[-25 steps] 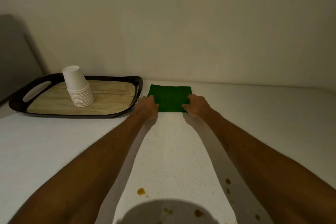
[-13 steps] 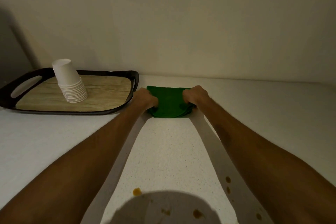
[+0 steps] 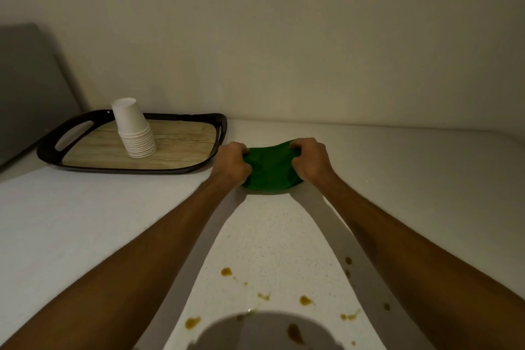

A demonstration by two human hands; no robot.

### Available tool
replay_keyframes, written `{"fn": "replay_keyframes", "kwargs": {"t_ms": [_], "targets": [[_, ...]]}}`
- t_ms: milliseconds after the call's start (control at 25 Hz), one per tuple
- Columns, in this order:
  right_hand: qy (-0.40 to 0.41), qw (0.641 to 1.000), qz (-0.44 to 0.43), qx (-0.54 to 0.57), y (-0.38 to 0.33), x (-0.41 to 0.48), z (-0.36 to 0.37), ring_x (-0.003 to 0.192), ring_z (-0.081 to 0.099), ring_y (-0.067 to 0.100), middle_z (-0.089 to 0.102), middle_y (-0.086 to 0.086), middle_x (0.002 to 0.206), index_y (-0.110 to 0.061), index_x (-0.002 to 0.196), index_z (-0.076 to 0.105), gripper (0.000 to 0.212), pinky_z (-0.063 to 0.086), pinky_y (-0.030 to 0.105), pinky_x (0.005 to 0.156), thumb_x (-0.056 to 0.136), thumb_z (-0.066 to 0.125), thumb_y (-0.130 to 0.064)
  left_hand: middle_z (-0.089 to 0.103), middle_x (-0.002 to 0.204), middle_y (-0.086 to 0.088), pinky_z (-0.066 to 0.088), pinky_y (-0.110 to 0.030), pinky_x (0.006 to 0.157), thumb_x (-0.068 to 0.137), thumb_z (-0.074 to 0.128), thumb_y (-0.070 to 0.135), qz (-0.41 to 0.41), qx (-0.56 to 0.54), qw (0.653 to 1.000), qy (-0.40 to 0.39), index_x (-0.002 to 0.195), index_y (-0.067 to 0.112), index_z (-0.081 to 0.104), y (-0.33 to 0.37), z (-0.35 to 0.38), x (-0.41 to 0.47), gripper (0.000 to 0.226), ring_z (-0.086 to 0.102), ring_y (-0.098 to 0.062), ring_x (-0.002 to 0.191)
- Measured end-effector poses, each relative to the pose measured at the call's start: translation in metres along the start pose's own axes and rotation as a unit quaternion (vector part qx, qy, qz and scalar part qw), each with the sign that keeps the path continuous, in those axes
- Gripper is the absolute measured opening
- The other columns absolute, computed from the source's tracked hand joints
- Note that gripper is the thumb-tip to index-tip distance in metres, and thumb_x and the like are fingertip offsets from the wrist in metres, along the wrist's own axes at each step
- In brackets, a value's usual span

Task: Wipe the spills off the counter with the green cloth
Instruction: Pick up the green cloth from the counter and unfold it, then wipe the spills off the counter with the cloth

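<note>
Both hands, left hand [image 3: 231,163] and right hand [image 3: 309,160], bunch the green cloth [image 3: 268,169] on the far tabletop [image 3: 85,224]; a loosely balled cloth could smear the brown spills [image 3: 305,300] nearby.

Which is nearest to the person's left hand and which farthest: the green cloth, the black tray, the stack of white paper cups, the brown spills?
1. Green cloth: bunched in the left hand, on its right.
2. Black wood-patterned tray: rim just left of it.
3. Stack of white paper cups: farther left, on the tray.
4. Brown spills: on the white counter, toward the camera.
</note>
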State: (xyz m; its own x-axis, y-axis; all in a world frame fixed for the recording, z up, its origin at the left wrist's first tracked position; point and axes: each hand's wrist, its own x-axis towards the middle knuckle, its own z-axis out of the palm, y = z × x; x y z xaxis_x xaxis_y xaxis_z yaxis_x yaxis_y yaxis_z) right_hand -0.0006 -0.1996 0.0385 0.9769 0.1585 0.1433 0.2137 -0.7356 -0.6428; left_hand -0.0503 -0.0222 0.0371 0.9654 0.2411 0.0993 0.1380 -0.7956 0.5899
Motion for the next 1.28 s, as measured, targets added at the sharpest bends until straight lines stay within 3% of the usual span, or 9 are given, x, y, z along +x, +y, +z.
{"fn": "replay_keyframes", "kwargs": {"t_ms": [120, 240, 360, 480, 680, 960, 1080, 1200, 1280], "targets": [[-0.005, 0.999, -0.051, 0.0, -0.009, -0.031, -0.01, 0.125, 0.058, 0.028, 0.061, 0.014, 0.137, -0.007, 0.134, 0.062, 0.052, 0.048, 0.034, 0.106, 0.087, 0.055, 0.014, 0.064, 0.126, -0.014, 0.047, -0.024, 0.089, 0.08, 0.057, -0.011, 0.003, -0.044, 0.999, 0.002, 0.127, 0.004, 0.061, 0.008, -0.011, -0.042, 0.05, 0.061, -0.026, 0.113], [-0.018, 0.995, -0.097, -0.008, -0.022, -0.066, -0.02, 0.128, 0.056, 0.026, 0.06, 0.011, 0.139, -0.009, 0.137, 0.06, 0.052, 0.043, 0.029, 0.106, 0.089, 0.056, 0.011, 0.058, 0.136, -0.01, 0.044, -0.029, 0.1, 0.082, 0.054, -0.008, -0.044, -0.093, 0.995, -0.013, 0.133, 0.007, 0.057, 0.014, -0.026, -0.084, 0.053, 0.053, -0.024, 0.125], [-0.032, 0.988, -0.149, -0.002, -0.035, -0.103, -0.029, 0.126, 0.056, 0.026, 0.06, 0.011, 0.136, -0.01, 0.138, 0.06, 0.05, 0.045, 0.032, 0.107, 0.09, 0.058, 0.007, 0.057, 0.135, -0.008, 0.05, -0.031, 0.097, 0.082, 0.057, -0.007, -0.062, -0.115, 0.991, -0.009, 0.134, 0.009, 0.056, 0.018, -0.045, -0.132, 0.054, 0.054, -0.023, 0.122], [-0.044, 0.978, -0.204, 0.002, -0.046, -0.137, -0.031, 0.12, 0.058, 0.028, 0.061, 0.013, 0.131, -0.009, 0.138, 0.058, 0.052, 0.05, 0.037, 0.103, 0.088, 0.063, 0.003, 0.058, 0.125, -0.012, 0.046, -0.023, 0.086, 0.08, 0.065, -0.005, -0.011, -0.045, 0.997, 0.061, 0.131, 0.005, 0.058, 0.019, -0.058, -0.19, 0.052, 0.056, -0.024, 0.113], [-0.066, 0.938, -0.334, -0.066, -0.073, -0.193, -0.014, 0.116, 0.058, 0.03, 0.055, 0.012, 0.134, -0.007, 0.143, 0.051, 0.061, 0.053, 0.039, 0.095, 0.084, 0.068, 0.0, 0.036, 0.145, -0.01, 0.045, -0.028, 0.099, 0.085, 0.066, 0.005, -0.01, 0.077, 0.987, 0.143, 0.145, 0.007, 0.038, -0.009, -0.074, -0.27, 0.067, 0.049, -0.025, 0.124], [-0.1, 0.884, -0.425, -0.166, -0.113, -0.242, 0.025, 0.139, 0.04, 0.032, 0.027, 0.016, 0.16, -0.005, 0.157, 0.021, 0.085, 0.048, 0.045, 0.105, 0.088, 0.071, -0.007, 0.028, 0.146, -0.008, 0.05, -0.023, 0.088, 0.084, 0.068, 0.007, -0.048, 0.113, 0.975, 0.187, 0.149, 0.006, 0.027, -0.052, -0.096, -0.334, 0.076, 0.051, -0.021, 0.116], [-0.148, 0.87, -0.414, -0.222, -0.119, -0.24, 0.049, 0.138, 0.038, 0.033, 0.025, 0.017, 0.16, -0.004, 0.157, 0.019, 0.086, 0.045, 0.046, 0.108, 0.089, 0.072, -0.01, 0.031, 0.134, -0.007, 0.045, -0.014, 0.08, 0.082, 0.068, 0.004, -0.089, 0.057, 0.981, 0.162, 0.141, 0.002, 0.036, -0.067, -0.092, -0.346, 0.067, 0.054, -0.021, 0.105], [-0.18, 0.877, -0.372, -0.246, -0.119, -0.231, 0.069, 0.128, 0.047, 0.036, 0.037, 0.019, 0.15, 0.0, 0.149, 0.034, 0.072, 0.047, 0.046, 0.103, 0.085, 0.068, 0.0, 0.041, 0.12, -0.01, 0.042, -0.013, 0.075, 0.082, 0.071, 0.01, -0.123, 0.023, 0.984, 0.13, 0.119, -0.001, 0.056, -0.088, -0.086, -0.348, 0.042, 0.049, -0.014, 0.085], [-0.179, 0.881, -0.354, -0.259, -0.119, -0.228, 0.074, 0.121, 0.05, 0.035, 0.045, 0.018, 0.141, 0.0, 0.142, 0.043, 0.06, 0.048, 0.045, 0.098, 0.086, 0.065, 0.003, 0.049, 0.112, -0.012, 0.041, -0.017, 0.068, 0.081, 0.072, 0.015, -0.125, 0.019, 0.985, 0.114, 0.101, 0.001, 0.064, -0.102, -0.086, -0.346, 0.026, 0.05, -0.015, 0.083]]}}
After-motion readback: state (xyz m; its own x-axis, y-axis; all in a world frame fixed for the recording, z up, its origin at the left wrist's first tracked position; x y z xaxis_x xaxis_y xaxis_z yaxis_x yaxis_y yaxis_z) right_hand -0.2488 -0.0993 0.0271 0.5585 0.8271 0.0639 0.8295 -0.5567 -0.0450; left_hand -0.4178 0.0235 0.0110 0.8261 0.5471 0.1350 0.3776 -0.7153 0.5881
